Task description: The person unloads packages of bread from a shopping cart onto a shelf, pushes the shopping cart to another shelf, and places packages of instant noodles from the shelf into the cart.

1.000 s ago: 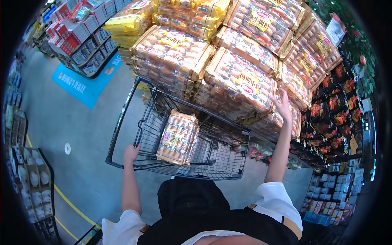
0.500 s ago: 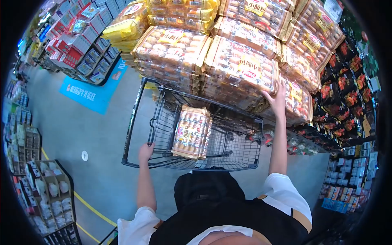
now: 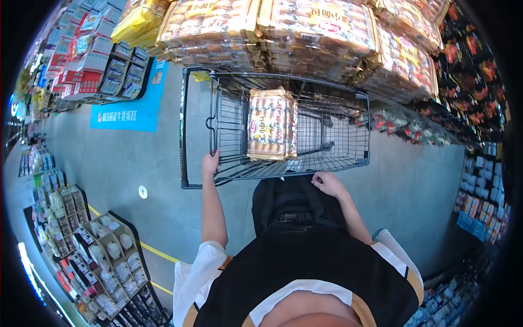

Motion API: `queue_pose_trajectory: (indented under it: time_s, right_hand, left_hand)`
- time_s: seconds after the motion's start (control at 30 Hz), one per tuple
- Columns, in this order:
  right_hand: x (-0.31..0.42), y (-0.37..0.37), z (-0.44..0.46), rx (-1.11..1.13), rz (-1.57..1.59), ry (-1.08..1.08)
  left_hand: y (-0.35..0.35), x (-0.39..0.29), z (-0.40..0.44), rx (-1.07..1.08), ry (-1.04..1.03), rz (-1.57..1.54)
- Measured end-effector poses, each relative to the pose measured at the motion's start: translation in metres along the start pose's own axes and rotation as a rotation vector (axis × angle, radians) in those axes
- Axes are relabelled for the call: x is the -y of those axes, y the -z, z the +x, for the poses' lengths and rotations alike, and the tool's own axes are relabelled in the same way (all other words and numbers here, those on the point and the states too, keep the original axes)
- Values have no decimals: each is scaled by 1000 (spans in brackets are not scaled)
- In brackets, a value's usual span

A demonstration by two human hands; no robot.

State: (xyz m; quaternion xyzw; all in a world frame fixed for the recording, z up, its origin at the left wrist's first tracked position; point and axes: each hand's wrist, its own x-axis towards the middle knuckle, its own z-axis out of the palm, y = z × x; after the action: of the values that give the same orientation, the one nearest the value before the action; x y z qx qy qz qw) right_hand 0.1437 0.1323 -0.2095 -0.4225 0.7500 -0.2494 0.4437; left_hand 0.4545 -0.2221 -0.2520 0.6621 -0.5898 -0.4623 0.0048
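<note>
My left hand (image 3: 211, 162) is closed round a bar at the left end of the shopping cart (image 3: 359, 162). In the cart's basket lie packs of small bread rolls (image 3: 268, 125), stacked, in clear wrap with gold edges. My right hand (image 3: 328, 183) is just below the cart's near rim, beside the black bag or garment (image 3: 294, 204) at my front. Its fingers are curled; whether anything is in them does not show.
Stacked bread packs (image 3: 321, 32) stand beyond the cart's far side. Dark packages (image 3: 471, 71) hang or stand at the right. A shelf of boxes (image 3: 90, 62) is at the far left, a display rack (image 3: 111, 256) at the near left. A blue floor mat (image 3: 128, 115) lies left of the cart.
My right hand has left the bread stack and come down to the cart's near side. The view has shifted; the stack now sits higher in it. My left hand still grips the cart.
</note>
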Motion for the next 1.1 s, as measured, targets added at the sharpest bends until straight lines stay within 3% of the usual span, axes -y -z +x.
queue_pose_trajectory:
  time_s: [0.17,0.23,0.3,0.37,0.4,0.43,0.47,0.5,0.57,0.67,0.83,0.93,1.03,1.1]
  right_hand:
    - [5,9,-21,-118,-46,-76]
    - [14,13,-44,-173,59,-116]
    - [32,26,-64,-239,151,-145]
    - [59,31,-95,-91,241,-176]
    - [69,26,-109,-87,241,-184]
    - [79,23,-120,88,356,-232]
    - [88,22,-128,263,464,-277]
    - [103,22,-135,266,453,-276]
    - [135,11,-150,542,639,-383]
    - [152,-14,-166,671,705,-411]
    - [160,-47,-213,636,761,-404]
    - [166,-54,-238,563,766,-334]
    - [179,-47,-250,438,760,-343]
    - [177,-40,-255,451,653,-326]
  left_hand:
    - [5,-16,-30,-71,-134,165]
    - [6,-21,-59,-778,-838,471]
    - [18,-20,-97,-559,-830,353]
    - [34,-19,-156,94,-651,21]
    - [46,-14,-186,379,-626,27]
    - [56,-8,-211,655,-595,26]
    - [62,0,-233,797,-461,-13]
    - [67,9,-250,936,-324,-54]
    - [79,29,-270,910,-265,-62]
    - [98,52,-285,928,-158,-65]
    - [116,58,-298,1053,-132,5]
    - [113,70,-300,1101,-226,-16]
    - [116,63,-315,1019,-347,38]
    - [117,49,-327,1038,-59,70]
